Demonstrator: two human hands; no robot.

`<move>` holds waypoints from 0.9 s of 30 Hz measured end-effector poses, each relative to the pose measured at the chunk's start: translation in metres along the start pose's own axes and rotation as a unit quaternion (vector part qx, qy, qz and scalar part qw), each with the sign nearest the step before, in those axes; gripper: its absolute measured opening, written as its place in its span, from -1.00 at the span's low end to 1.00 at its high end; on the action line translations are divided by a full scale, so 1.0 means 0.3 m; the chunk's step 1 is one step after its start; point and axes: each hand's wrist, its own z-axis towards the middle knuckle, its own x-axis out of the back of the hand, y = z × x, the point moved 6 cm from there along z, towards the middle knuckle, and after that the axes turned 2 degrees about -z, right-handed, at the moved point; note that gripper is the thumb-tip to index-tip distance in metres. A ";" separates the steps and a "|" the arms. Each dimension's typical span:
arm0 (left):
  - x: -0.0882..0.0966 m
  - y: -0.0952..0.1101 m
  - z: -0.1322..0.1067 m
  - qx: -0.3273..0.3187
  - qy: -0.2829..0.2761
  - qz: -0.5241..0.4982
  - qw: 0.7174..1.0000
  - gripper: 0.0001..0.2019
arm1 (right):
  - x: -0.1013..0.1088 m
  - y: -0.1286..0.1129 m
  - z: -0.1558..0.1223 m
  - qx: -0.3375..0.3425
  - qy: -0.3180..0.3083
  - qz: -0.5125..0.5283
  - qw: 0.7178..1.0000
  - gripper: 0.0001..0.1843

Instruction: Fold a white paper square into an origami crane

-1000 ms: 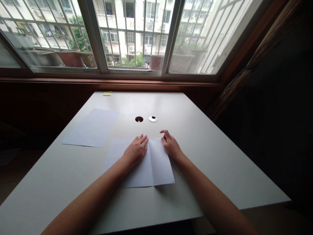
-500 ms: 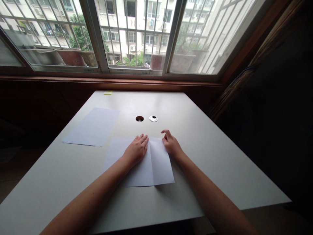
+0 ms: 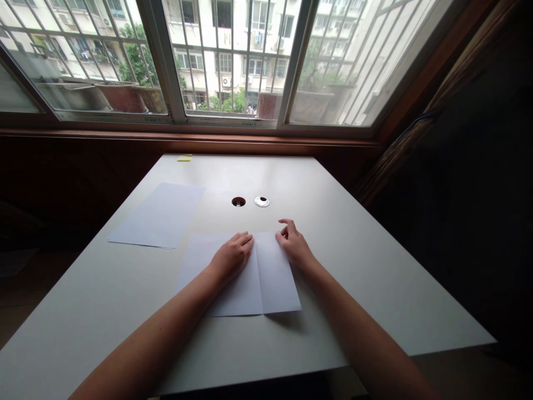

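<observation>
A white sheet of paper point(image 3: 239, 291) lies on the table in front of me, with a crease running from its far edge to its near edge. Right of the crease the paper tilts up a little and casts a shadow below its near edge. My left hand point(image 3: 234, 253) rests palm down on the larger part, left of the crease, its fingers close together and slightly bent near the far edge. At the far right corner my right hand point(image 3: 295, 243) pinches the paper between thumb and curled fingers, the index finger sticking out.
On the left of the white table point(image 3: 353, 294) lie further paper sheets point(image 3: 156, 216). Beyond my hands are a round cable hole point(image 3: 239, 202) and a silver ring-shaped cover point(image 3: 262, 201). A yellow sticky note point(image 3: 184, 158) sits at the far edge, below the barred window point(image 3: 229, 61).
The creased flap now lies flatter and farther right, opened out more. My right hand has shifted slightly right with it. My left hand's fingers have bent and drawn back a little.
</observation>
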 end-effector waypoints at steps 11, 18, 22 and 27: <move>0.012 0.021 -0.004 0.010 0.004 0.015 1.000 -0.72 | -0.008 -0.006 -0.018 0.025 0.016 -0.035 0.999 -0.59; 0.004 0.012 -0.006 0.015 0.008 0.008 1.000 -0.71 | -0.007 -0.001 -0.026 0.032 0.010 -0.024 0.999 -0.63; -0.001 0.009 -0.009 0.016 0.011 0.004 1.000 -0.71 | -0.006 0.002 -0.028 0.026 0.011 -0.020 0.999 -0.65; 0.001 0.008 -0.010 0.018 0.007 0.003 1.000 -0.70 | -0.006 0.009 -0.026 0.016 0.011 -0.014 1.000 -0.64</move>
